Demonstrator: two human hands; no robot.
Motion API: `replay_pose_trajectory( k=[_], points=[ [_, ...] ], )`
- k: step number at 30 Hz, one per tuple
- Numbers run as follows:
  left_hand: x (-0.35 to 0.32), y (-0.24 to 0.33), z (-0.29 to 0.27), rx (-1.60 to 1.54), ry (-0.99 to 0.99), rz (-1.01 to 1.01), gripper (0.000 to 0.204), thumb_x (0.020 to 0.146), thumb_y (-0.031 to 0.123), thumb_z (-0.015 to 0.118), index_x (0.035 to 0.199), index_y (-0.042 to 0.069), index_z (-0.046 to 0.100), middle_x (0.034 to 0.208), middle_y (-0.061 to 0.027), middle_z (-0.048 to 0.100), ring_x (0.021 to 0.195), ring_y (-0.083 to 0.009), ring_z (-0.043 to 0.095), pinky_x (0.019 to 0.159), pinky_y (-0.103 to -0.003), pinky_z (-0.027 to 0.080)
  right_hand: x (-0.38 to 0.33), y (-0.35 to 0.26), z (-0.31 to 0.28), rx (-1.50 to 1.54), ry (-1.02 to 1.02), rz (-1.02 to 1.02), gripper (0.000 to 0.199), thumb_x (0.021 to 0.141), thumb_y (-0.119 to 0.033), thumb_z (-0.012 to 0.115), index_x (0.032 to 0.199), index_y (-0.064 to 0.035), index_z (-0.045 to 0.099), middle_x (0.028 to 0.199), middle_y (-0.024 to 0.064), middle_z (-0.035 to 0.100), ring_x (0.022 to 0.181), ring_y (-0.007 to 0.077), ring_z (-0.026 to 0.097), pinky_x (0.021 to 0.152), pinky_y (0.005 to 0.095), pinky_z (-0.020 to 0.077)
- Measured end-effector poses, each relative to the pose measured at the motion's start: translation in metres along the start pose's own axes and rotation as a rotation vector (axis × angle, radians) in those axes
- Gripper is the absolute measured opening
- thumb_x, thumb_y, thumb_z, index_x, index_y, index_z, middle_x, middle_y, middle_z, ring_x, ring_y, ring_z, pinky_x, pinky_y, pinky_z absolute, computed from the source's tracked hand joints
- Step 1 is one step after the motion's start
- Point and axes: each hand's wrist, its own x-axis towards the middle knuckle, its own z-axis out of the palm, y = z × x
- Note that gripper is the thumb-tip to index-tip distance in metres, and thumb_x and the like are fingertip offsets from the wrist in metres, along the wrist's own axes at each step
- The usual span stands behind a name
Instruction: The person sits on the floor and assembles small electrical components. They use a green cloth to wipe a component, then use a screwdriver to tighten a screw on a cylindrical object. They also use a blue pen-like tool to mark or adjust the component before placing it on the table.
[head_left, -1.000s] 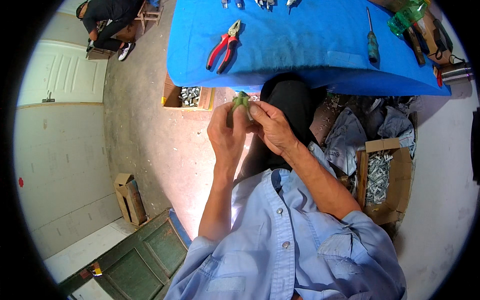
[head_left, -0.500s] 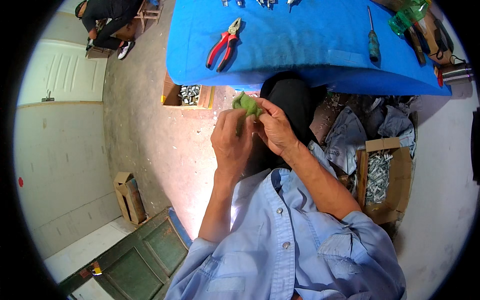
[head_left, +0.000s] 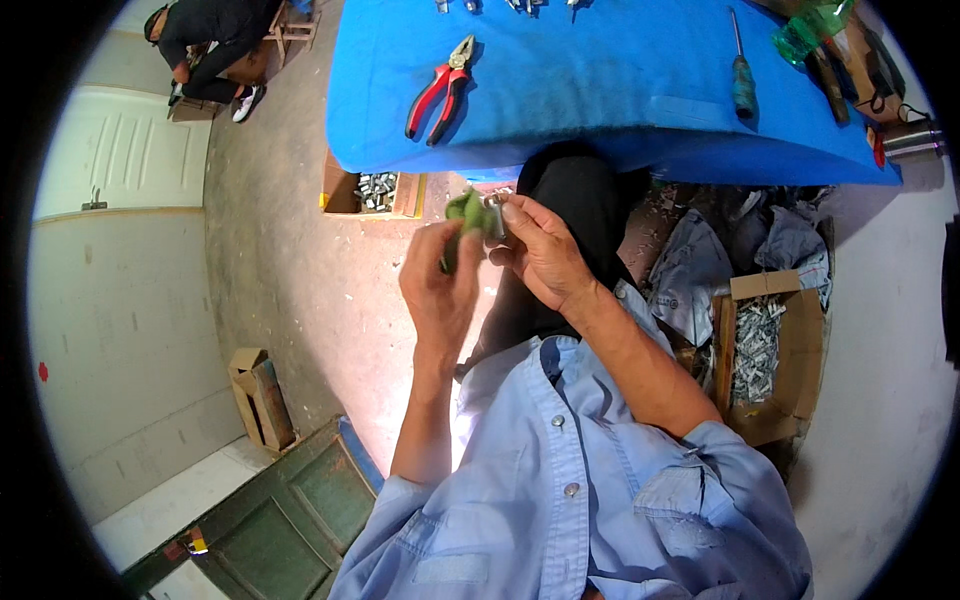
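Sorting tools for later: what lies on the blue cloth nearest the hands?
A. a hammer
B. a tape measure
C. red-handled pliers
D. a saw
C: the red-handled pliers lie on the blue cloth, just above the left hand and right hand.

A blue-covered table (head_left: 600,90) carries red-handled pliers (head_left: 438,88), a screwdriver (head_left: 742,72) and a green bottle (head_left: 812,30).

The small metal piece (head_left: 494,212) is mostly hidden by the right hand (head_left: 540,255), too small to identify.

Green cloth (head_left: 462,212) and metal piece (head_left: 494,212) — both hands.
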Motion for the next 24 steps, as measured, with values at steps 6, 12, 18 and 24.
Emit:
replay_pose_trajectory(
  k=[6,12,18,24],
  points=[
    [0.002,0.014,0.011,0.139,-0.005,0.215,0.016,0.087,0.001,0.073,0.102,0.002,0.067,0.093,-0.0155,0.067,0.079,-0.0317,0.068,0.068,-0.038,0.053,-0.005,-0.003,0.013,-0.081,0.119,0.004,0.023,0.105,-0.009,0.051,0.125,-0.0006,0.058,0.103,0.0036,0.065,0.082,0.0104,0.061,0.072,0.0269,0.0531],
    [0.019,-0.006,0.011,0.100,0.070,0.122,0.017,0.098,0.011,0.068,0.103,-0.006,0.067,0.086,-0.0074,0.067,0.076,-0.0113,0.061,0.065,-0.027,0.048,0.000,0.005,-0.005,-0.112,-0.031,0.041,0.026,0.107,-0.020,0.053,0.123,-0.0009,0.061,0.099,0.0030,0.065,0.081,0.0107,0.061,0.072,0.0262,0.0518],
    [0.010,-0.003,-0.004,-0.076,0.041,-0.113,0.016,0.096,0.010,0.069,0.105,-0.004,0.067,0.088,-0.0058,0.066,0.077,-0.0100,0.059,0.065,-0.025,0.047,-0.004,0.000,0.000,-0.049,-0.016,0.002,0.026,0.107,-0.023,0.053,0.122,-0.0036,0.061,0.099,0.0027,0.065,0.083,0.0108,0.063,0.069,0.0266,0.0520],
    [-0.005,0.004,0.000,0.090,0.002,0.182,0.013,0.093,0.002,0.070,0.104,-0.004,0.067,0.094,-0.0104,0.066,0.080,-0.0161,0.063,0.068,-0.027,0.051,-0.001,0.009,-0.001,-0.183,0.011,-0.063,0.025,0.107,-0.020,0.053,0.121,-0.0005,0.061,0.101,0.0045,0.067,0.085,0.0119,0.066,0.070,0.0257,0.0557]
  ],
)
